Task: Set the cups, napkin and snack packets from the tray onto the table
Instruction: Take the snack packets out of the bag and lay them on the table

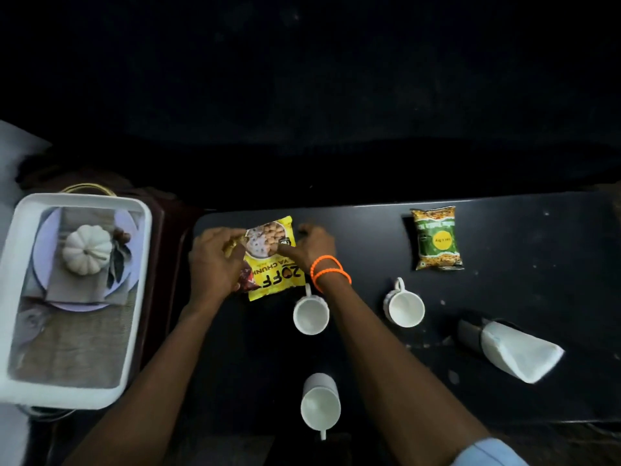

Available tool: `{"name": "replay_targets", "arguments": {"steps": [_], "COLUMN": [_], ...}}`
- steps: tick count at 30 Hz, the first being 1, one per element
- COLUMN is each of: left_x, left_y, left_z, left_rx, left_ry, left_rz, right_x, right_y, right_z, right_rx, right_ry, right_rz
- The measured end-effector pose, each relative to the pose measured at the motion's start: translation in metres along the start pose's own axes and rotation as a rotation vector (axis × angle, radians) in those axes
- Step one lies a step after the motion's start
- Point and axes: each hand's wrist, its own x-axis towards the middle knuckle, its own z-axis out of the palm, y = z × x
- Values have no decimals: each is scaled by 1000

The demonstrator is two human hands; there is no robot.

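both hands on yellow snack packet (274, 257) lying on dark desk (521, 297): left hand (216, 260) pinches its left edge, right hand (311, 245) grips right edge; white cup (311, 314) just below right wrist.

A dark desk (521, 230) fills the right and middle of the view. At the far left, off the desk, a white rectangular dish (20, 264) holds a printed table-setting picture: a pale round plate (42, 253) under a folded grey cloth (72, 290), with 1 small white pumpkin (86, 248) on top and dried leaves (117, 260) just beside it. A curved gold handle (88, 187) shows behind the dish's far rim. Beyond everything lies darkness.
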Motion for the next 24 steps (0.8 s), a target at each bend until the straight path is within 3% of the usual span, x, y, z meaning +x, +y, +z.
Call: {"name": "replay_targets", "arguments": {"steps": [4,10,16,18,20,24], "left_x": [-1,10,23,23,22,25], "left_y": [-1,27,75,90,98,100], "left_z": [10,27,59,74,88,103], "left_rx": [11,6,75,137,235,291], "left_ry": [-41,-19,-306,-442,-547,-618], "left_rz": [78,144,339,402,449,477], "right_x": [13,17,3,-2,-7,-20], "right_y": [-1,30,44,42,39,44], "right_z": [11,-53,-116,-125,-126,-111], "right_rx": [-10,-16,-208,-311,-449,-558], "right_ry": [80,274,412,372,233,95], "right_rz": [-31,24,-81,-167,-200,-144]}}
